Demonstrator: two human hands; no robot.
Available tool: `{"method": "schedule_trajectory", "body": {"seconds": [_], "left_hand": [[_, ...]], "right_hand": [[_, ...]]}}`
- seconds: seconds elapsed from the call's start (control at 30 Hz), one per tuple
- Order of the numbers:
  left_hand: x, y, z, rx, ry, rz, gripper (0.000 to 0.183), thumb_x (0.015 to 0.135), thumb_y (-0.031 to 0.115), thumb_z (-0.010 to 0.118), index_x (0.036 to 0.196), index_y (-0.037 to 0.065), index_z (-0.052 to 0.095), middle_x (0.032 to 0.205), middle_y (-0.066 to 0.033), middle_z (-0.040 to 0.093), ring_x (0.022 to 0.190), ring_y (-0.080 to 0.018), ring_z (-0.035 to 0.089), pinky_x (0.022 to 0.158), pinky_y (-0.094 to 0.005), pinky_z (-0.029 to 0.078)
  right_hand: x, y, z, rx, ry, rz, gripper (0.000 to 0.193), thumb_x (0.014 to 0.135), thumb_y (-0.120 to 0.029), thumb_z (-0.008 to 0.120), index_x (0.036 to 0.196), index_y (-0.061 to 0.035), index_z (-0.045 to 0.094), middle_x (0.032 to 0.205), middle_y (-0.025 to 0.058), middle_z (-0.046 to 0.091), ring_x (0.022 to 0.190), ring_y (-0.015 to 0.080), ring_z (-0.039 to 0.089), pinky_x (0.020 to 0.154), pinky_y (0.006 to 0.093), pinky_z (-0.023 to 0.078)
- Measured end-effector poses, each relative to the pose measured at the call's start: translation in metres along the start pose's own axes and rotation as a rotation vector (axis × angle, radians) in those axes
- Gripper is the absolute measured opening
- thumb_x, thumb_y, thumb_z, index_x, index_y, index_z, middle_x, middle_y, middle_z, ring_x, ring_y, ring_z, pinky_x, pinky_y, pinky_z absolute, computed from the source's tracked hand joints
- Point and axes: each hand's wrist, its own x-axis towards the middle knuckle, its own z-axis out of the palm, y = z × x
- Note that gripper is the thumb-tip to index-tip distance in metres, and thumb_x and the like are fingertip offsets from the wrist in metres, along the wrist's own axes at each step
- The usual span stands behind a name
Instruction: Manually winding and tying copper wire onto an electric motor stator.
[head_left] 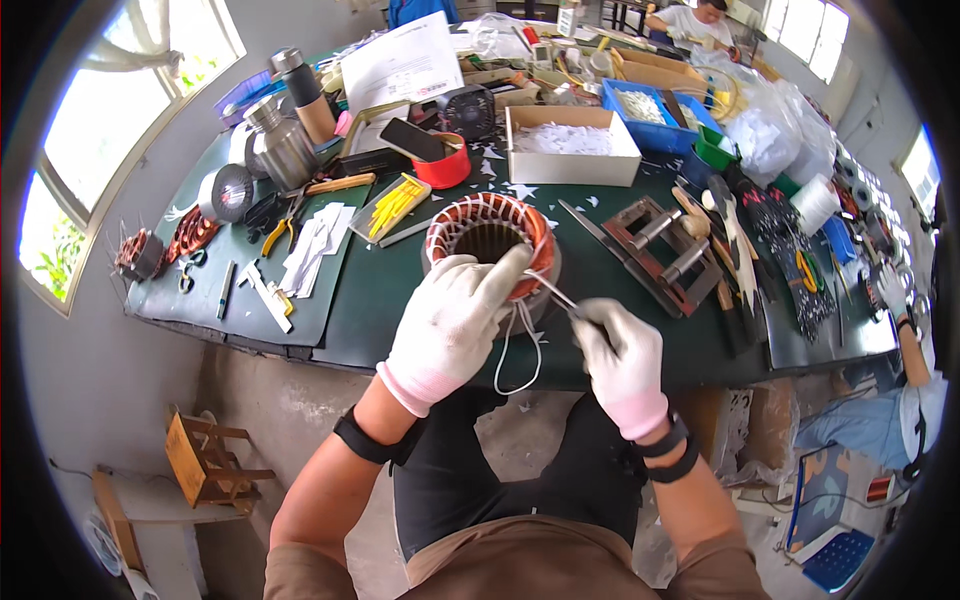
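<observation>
A motor stator [482, 208] stands upright on the green table in front of me, its red-brown winding ends laced with white cord round the rim. My left hand [448, 315], in a white glove with a pink cuff, is closed on the near side of the stator, its index finger along the coil rim. My right hand [625, 355], gloved alike, pinches a thin metal rod tool [556, 292], whose far end meets the winding at the near right; its exact tip is hard to make out. A loose white cord [539, 352] hangs in a loop below the stator.
Yellow strips [393, 208] lie in a tray left of the stator, with pliers [281, 234] and white paper strips [316, 245] beyond. A rusty metal frame [655, 232] sits to the right. A white box [572, 170] stands behind. Other people work at far right and back.
</observation>
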Motion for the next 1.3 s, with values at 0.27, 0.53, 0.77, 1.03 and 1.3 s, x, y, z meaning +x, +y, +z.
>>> {"method": "schedule_trajectory", "body": {"seconds": [0.27,0.53,0.77,1.03,1.3], "left_hand": [[-0.009,-0.008,0.008,-0.064,0.074,-0.001,0.043,0.079,-0.001,0.082,0.122,0.005,0.077,0.108,-0.0101,0.073,0.102,-0.0353,0.068,0.095,-0.0443,0.055],[-0.011,-0.013,0.003,-0.088,0.103,0.056,0.039,0.078,-0.003,0.082,0.116,0.004,0.078,0.110,-0.0092,0.076,0.102,-0.0341,0.069,0.095,-0.0434,0.056],[-0.011,-0.011,0.003,-0.083,0.115,0.045,0.039,0.078,-0.004,0.081,0.116,0.004,0.079,0.110,-0.0096,0.076,0.102,-0.0350,0.069,0.096,-0.0443,0.056],[-0.012,-0.011,0.004,-0.094,0.124,0.048,0.038,0.078,-0.001,0.084,0.115,0.004,0.078,0.109,-0.0101,0.076,0.103,-0.0358,0.068,0.097,-0.0448,0.056],[-0.014,-0.015,0.007,-0.113,0.143,0.048,0.035,0.081,-0.002,0.082,0.115,0.004,0.076,0.109,-0.0105,0.074,0.105,-0.0360,0.067,0.098,-0.0457,0.054]], "right_hand": [[-0.035,0.000,0.009,0.531,-0.177,0.055,0.043,0.098,0.001,0.075,0.138,-0.0009,0.059,0.083,-0.0039,0.053,0.073,0.0036,0.045,0.066,0.0226,0.043],[-0.014,0.013,0.013,-0.164,-0.098,-0.079,0.009,0.095,-0.008,0.075,0.098,-0.0023,0.068,0.093,0.0187,0.072,0.086,0.0419,0.071,0.072,0.0446,0.058],[-0.033,0.033,0.034,0.442,-0.083,0.060,0.004,0.104,-0.003,0.067,0.107,0.0004,0.068,0.079,-0.0001,0.063,0.065,0.0041,0.057,0.057,0.0245,0.050],[-0.010,-0.057,-0.018,0.126,-0.030,-0.466,0.029,0.091,-0.001,0.080,0.119,-0.0041,0.078,0.091,0.0068,0.069,0.079,0.0198,0.066,0.073,0.0331,0.054],[-0.159,0.018,-0.071,0.730,-0.143,0.272,0.033,0.110,-0.017,0.055,0.119,0.0115,0.068,0.064,0.0127,0.067,0.055,0.0235,0.065,0.062,0.0391,0.059]]}}
